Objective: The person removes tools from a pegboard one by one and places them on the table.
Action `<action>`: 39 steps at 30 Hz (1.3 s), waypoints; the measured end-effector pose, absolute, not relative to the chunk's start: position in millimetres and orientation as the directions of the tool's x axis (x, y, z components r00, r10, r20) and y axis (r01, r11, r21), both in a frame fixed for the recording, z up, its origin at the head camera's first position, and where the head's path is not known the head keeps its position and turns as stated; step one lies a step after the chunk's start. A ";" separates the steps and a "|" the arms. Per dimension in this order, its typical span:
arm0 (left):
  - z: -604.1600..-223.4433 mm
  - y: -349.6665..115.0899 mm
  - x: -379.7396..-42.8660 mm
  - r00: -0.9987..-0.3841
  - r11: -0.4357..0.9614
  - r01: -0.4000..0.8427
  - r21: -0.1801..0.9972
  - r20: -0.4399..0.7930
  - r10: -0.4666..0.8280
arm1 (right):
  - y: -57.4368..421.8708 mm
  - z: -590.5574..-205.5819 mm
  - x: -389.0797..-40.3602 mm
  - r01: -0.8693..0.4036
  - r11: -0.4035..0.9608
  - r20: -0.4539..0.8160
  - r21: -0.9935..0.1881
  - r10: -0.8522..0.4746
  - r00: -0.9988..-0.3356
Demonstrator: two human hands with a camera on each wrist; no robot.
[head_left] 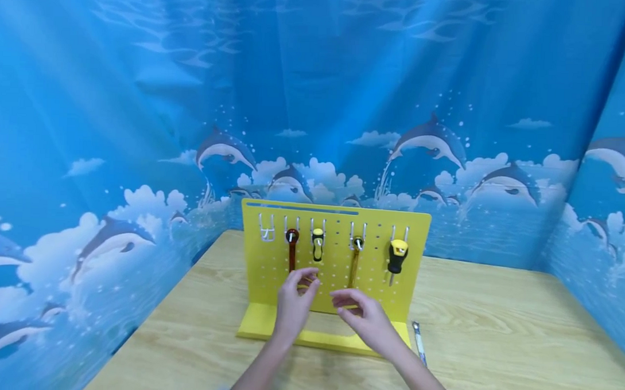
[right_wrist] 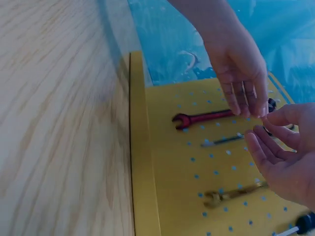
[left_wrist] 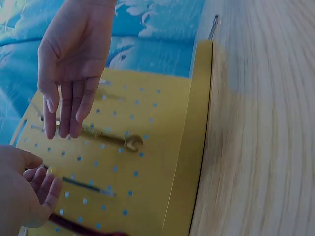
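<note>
Left hand (head_left: 294,302) and right hand (head_left: 366,318) held just apart before yellow pegboard (head_left: 376,280); palms turned inward, fingers loosely bent, both released. Red wrench (head_left: 292,257), gold wrench (head_left: 354,268) hung behind.

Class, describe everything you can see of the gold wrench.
The gold wrench looks metallic, with a ring at the top, a long slim shank and an open, forked end below. It hangs nearly upright, its ring over a pale hook on the yellow pegboard. The right hand is nearby, not gripping it.
</note>
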State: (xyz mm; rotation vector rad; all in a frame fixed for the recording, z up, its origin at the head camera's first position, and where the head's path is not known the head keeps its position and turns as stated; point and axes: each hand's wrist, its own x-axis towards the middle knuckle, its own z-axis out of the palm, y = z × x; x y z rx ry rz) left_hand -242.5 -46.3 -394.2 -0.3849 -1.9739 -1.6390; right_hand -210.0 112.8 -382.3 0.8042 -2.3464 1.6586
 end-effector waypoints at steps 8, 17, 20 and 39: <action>-399.1 -69.1 -265.4 -0.719 0.231 0.593 0.771 0.637 -0.279 | 69.6 -395.7 -238.2 -0.464 0.257 0.373 -0.848 -0.333 -0.866; -402.9 -69.8 -276.6 -0.729 0.223 0.579 0.784 0.621 -0.288 | 46.6 -400.0 -251.2 -0.429 0.434 0.301 -0.792 -0.333 -0.893; -400.3 -67.6 -276.2 -0.741 0.213 0.561 0.800 0.600 -0.303 | 44.8 -401.2 -253.0 -0.424 0.452 0.285 -0.785 -0.345 -0.894; -373.4 -82.0 -264.4 -0.877 0.174 0.454 0.874 0.473 -0.085 | 55.4 -405.4 -234.2 -0.611 0.404 0.452 -0.681 -0.424 -0.784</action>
